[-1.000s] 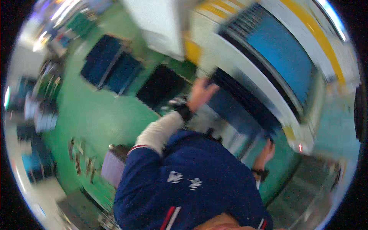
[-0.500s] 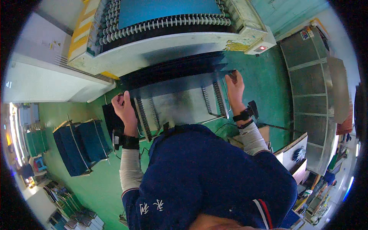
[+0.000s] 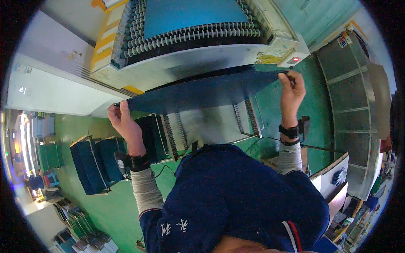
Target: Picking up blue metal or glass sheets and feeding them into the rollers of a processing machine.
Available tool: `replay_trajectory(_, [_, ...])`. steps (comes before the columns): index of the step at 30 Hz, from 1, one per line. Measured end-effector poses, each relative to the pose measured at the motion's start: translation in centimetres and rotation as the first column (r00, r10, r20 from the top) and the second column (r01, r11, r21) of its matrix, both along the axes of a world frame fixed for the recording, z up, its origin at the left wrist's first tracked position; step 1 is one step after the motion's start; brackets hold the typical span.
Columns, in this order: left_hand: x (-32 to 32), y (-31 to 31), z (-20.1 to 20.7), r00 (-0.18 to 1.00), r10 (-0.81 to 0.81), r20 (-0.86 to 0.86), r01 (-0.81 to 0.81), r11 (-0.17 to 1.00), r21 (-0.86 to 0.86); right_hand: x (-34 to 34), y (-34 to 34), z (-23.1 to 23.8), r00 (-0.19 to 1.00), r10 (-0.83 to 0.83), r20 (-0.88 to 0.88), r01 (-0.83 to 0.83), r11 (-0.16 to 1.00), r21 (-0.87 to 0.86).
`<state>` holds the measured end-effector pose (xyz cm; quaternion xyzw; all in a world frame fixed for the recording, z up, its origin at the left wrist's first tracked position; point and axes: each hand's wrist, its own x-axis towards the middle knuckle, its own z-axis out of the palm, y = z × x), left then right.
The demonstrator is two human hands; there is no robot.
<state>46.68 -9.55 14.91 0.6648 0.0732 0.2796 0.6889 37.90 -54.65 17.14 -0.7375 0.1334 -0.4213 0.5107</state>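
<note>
Dark sheet (image 3: 198, 92), 1 pc., thin, flat; pos. btwn machine (image 3: 198, 59) front & wearer's torso (image 3: 240, 185), held up over slotted rack (image 3: 206, 122). Long axis runs L to R across the view, R end higher in frame than L; one broad face toward wearer, lower edge bowed in view (true bend or lens curve, can't tell). Partly hidden: far face of sheet; rack's far part, behind sheet; near end of rack, behind torso. Darker strip along sheet's upper edge, R of ctr., hard to make out: 2nd sheet or shadow, can't tell. Cut off at top edge of frame: machine & blue sheet (image 3: 194, 17) lying on its rollers (image 3: 194, 40). L hand (image 3: 126, 124): at L end of dark sheet, thumb on near side, fingers curled in, pinched on corner; fingertips partly hidden, so exact contact unclear. R hand (image 3: 293, 95): at R end, thumb & fingers closed on upper corner, other fingers bent. Hands well apart, approx. full length of sheet btwn them. Wrists: 1 black band ea., L (image 3: 138, 162) & R (image 3: 291, 131). Also incl., L side: 1 stand w/ dark panels (image 3: 95, 166), on green floor (image 3: 118, 219).
</note>
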Motion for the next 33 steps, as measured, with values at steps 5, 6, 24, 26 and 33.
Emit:
replay_trajectory(5, [-0.6, -0.1, 4.9, 0.999, -0.021, 0.035, 0.027, 0.983, -0.184, 0.2, -1.4, 4.7, 0.995, 0.073, 0.062, -0.068, 0.995, -0.077])
replay_trajectory(6, [-0.7, 0.4, 5.5, 0.998, -0.038, 0.055, 0.050, 0.972, -0.228, 0.3, -1.3, 5.4, 0.993, 0.074, 0.094, -0.069, 0.996, -0.057])
replay_trajectory(24, [-7.0, 1.9, 25.7, 0.813, -0.137, 0.565, 0.286, 0.941, -0.183, -0.3, -2.8, 17.6, 0.828, 0.149, 0.540, -0.186, 0.982, 0.015])
replay_trajectory(26, [-5.3, 2.1, 25.3, 0.786, -0.168, 0.595, 0.346, 0.917, -0.199, 1.1, -2.8, 17.4, 0.786, 0.245, 0.568, -0.262, 0.964, -0.053])
replay_trajectory(33, [3.2, -1.2, 19.9, 0.704, -0.179, 0.687, 0.371, 0.918, -0.140, 7.2, -2.0, 13.1, 0.796, 0.064, 0.602, -0.151, 0.984, 0.095])
